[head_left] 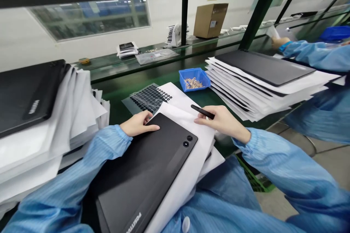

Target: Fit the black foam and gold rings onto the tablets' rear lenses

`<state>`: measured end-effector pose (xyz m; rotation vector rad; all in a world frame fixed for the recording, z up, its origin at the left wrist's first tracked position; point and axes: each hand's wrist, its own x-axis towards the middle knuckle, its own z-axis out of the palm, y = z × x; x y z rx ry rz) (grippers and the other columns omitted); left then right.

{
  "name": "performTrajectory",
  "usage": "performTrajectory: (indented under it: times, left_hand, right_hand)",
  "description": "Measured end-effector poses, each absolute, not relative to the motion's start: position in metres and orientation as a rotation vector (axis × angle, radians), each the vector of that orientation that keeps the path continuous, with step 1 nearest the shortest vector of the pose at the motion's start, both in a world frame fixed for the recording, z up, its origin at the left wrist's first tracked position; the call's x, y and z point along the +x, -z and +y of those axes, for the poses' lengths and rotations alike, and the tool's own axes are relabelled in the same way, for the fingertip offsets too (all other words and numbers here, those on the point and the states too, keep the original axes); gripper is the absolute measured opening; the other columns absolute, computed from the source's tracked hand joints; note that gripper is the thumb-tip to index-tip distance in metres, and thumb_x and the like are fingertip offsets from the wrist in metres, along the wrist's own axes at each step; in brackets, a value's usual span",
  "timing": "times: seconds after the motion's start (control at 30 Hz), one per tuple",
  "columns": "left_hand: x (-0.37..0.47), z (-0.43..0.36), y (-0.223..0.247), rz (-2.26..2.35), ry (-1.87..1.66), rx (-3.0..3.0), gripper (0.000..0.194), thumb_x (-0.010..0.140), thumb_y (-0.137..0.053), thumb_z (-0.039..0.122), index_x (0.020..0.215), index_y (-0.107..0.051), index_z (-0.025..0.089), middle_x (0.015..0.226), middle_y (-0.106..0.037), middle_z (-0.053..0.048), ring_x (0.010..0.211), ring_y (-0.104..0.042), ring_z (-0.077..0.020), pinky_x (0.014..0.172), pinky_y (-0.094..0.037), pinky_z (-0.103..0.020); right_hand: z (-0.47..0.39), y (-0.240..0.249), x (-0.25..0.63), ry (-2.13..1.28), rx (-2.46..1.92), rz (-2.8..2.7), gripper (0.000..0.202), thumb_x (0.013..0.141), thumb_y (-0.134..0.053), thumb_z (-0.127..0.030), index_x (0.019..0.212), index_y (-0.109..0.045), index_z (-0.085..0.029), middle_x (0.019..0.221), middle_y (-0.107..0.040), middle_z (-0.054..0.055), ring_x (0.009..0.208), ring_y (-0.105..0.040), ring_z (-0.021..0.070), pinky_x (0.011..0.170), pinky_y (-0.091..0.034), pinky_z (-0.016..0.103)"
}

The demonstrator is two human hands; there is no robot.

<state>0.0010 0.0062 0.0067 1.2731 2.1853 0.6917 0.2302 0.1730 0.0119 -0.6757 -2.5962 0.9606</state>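
Observation:
A black tablet [153, 164] lies back side up on white sheets of foam or paper [188, 123] in front of me, its two camera lenses near the right corner. My left hand [140, 123] grips its far edge, thumb on the back cover and fingers curled around the side. Between thumb and fingers of my right hand [218, 118] is a black pen-like tool [202, 111], held just above the white sheet beyond the tablet's right corner. Past the tablet lies a clear sheet of black ring stickers [150, 97].
A blue bin [195, 76] with small ring-shaped parts stands behind the sheets. Stacks of tablets with white sheets rise at the left [30, 98] and right [265, 67]. A cardboard box [210, 21] stands on the back ledge. A co-worker's sleeve [319, 55] reaches in at right.

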Motion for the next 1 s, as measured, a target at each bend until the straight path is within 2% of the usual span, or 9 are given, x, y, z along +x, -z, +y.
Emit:
performTrajectory:
  times: [0.1,0.2,0.33,0.43,0.57,0.67,0.83,1.0]
  left_hand:
    - [-0.004,0.01,0.0,2.114,-0.718,1.234,0.061,0.046,-0.067,0.068,0.078,-0.056,0.018,0.067,-0.056,0.001,0.064,-0.053,-0.0177,0.061,-0.043,-0.03]
    - [-0.007,0.011,-0.003,2.003,-0.763,1.224,0.059,0.047,-0.065,0.073,0.065,-0.052,0.018,0.062,-0.056,0.001,0.061,-0.054,-0.0165,0.059,-0.044,-0.029]
    - [-0.009,0.009,-0.013,1.949,-0.863,1.255,0.058,0.05,-0.064,0.073,0.058,-0.042,0.02,0.057,-0.048,0.004,0.056,-0.049,-0.0132,0.055,-0.039,-0.026]
    - [-0.011,0.007,-0.019,1.95,-0.926,1.294,0.055,0.055,-0.062,0.071,0.061,-0.043,0.02,0.058,-0.046,0.005,0.056,-0.045,-0.012,0.056,-0.037,-0.025]
    - [-0.014,0.009,-0.018,1.97,-0.923,1.331,0.049,0.059,-0.062,0.066,0.062,-0.049,0.019,0.057,-0.046,0.004,0.056,-0.041,-0.0112,0.056,-0.035,-0.025]
    - [-0.014,0.011,-0.011,2.017,-0.901,1.345,0.043,0.061,-0.063,0.058,0.057,-0.048,0.019,0.052,-0.042,0.005,0.053,-0.038,-0.0105,0.054,-0.033,-0.024]
    - [-0.016,0.011,-0.004,2.171,-0.932,1.339,0.026,0.065,-0.067,0.039,0.064,-0.049,0.02,0.058,-0.047,0.005,0.058,-0.043,-0.0123,0.056,-0.036,-0.024]
    - [-0.023,0.007,0.0,2.131,-0.701,1.21,0.026,0.074,-0.069,0.03,0.058,-0.053,0.017,0.048,-0.049,0.006,0.047,-0.048,-0.0106,0.05,-0.039,-0.024]
  right_hand:
    - [0.167,-0.018,0.228,-0.947,-0.594,-2.541,0.031,0.073,-0.058,-0.044,0.061,-0.054,-0.016,0.059,-0.049,-0.001,0.057,-0.041,0.0101,0.055,-0.03,0.024]
    - [0.168,-0.019,0.224,-0.993,-0.604,-2.518,0.037,0.076,-0.053,-0.049,0.059,-0.047,-0.017,0.057,-0.041,-0.002,0.054,-0.037,0.0101,0.052,-0.027,0.024]
    - [0.17,-0.018,0.228,-0.903,-0.742,-2.302,0.03,0.073,-0.056,-0.046,0.067,-0.049,-0.018,0.065,-0.051,0.001,0.06,-0.044,0.0128,0.056,-0.033,0.025]
    - [0.16,-0.019,0.238,-0.901,-0.815,-2.168,0.031,0.075,-0.053,-0.049,0.074,-0.051,-0.018,0.065,-0.052,0.002,0.056,-0.042,0.0123,0.053,-0.033,0.025]
    - [0.137,-0.017,0.243,-1.097,-0.757,-2.5,0.035,0.077,-0.048,-0.05,0.07,-0.056,-0.017,0.062,-0.055,0.002,0.056,-0.043,0.0129,0.053,-0.033,0.026]
    - [0.129,-0.014,0.238,-1.049,-0.737,-2.695,0.037,0.079,-0.048,-0.05,0.065,-0.056,-0.017,0.062,-0.055,0.002,0.058,-0.045,0.0138,0.055,-0.033,0.026]
    - [0.134,-0.009,0.229,-0.942,-0.68,-2.836,0.037,0.074,-0.056,-0.052,0.061,-0.05,-0.018,0.061,-0.053,0.001,0.059,-0.046,0.0142,0.054,-0.032,0.026]
    - [0.139,-0.007,0.228,-1.164,-0.733,-2.875,0.044,0.071,-0.058,-0.055,0.056,-0.04,-0.018,0.056,-0.042,-0.001,0.056,-0.039,0.0109,0.051,-0.026,0.024]
